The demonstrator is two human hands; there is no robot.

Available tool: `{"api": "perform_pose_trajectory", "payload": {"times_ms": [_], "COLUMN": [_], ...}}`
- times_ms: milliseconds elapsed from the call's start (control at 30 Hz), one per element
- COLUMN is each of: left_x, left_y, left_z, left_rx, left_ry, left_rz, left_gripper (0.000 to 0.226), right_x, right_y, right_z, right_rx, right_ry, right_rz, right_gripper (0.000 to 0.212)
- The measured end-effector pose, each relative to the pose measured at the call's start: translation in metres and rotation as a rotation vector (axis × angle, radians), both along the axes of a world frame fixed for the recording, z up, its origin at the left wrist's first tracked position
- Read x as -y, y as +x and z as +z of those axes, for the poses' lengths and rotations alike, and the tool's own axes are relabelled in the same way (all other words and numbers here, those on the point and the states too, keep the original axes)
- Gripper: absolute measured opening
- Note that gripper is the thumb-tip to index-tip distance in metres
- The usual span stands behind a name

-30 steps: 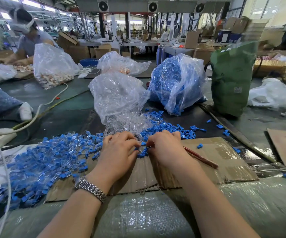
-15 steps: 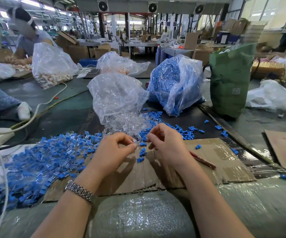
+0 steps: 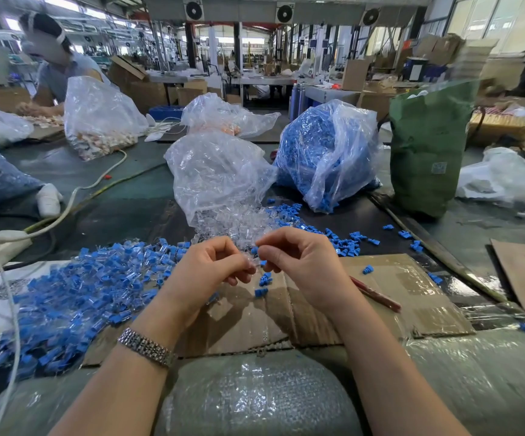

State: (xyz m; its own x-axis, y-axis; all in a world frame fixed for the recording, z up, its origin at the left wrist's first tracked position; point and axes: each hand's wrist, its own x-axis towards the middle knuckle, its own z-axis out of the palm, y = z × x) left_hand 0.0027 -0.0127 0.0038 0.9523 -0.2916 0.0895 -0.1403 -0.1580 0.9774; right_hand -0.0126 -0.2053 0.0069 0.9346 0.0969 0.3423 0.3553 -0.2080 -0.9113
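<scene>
Plastic [image 3: 251, 260] between curled left hand [image 3: 206, 272], right hand [image 3: 302, 262]

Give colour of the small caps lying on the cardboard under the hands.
Blue; the caps show best in the head view.

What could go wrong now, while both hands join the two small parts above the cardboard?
The left hand and right hand only pinch the small clear plastic piece and small blue plastic cap with fingertips; either may slip and fall. A dropped part could get lost among the loose blue caps on the brown cardboard sheet.
</scene>
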Motion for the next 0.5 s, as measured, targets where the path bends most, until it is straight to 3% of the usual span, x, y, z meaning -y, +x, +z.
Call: {"api": "perform_pose_trajectory", "payload": {"times_ms": [167, 400, 500], "left_x": [0.0007, -0.0021, -0.0014], "left_y": [-0.0021, -0.0004, -0.0004], "left_z": [0.0023, 0.0007, 0.0002], "left_rx": [-0.015, -0.034, -0.031], "left_ry": [0.006, -0.031, 0.003], "left_rz": [-0.017, -0.058, -0.085], "left_gripper": [0.02, 0.01, 0.021], "right_x": [-0.0019, -0.0014, -0.0015], "right_y": [0.0, 0.0, -0.002], "right_z": [-0.0046, -0.0068, -0.0061], "right_rx": [0.05, 0.142, 0.129], "right_ry": [-0.107, -0.212, -0.217], "right_rz": [0.021, -0.082, -0.064], "right_gripper": [0.014, 0.013, 0.012]}}
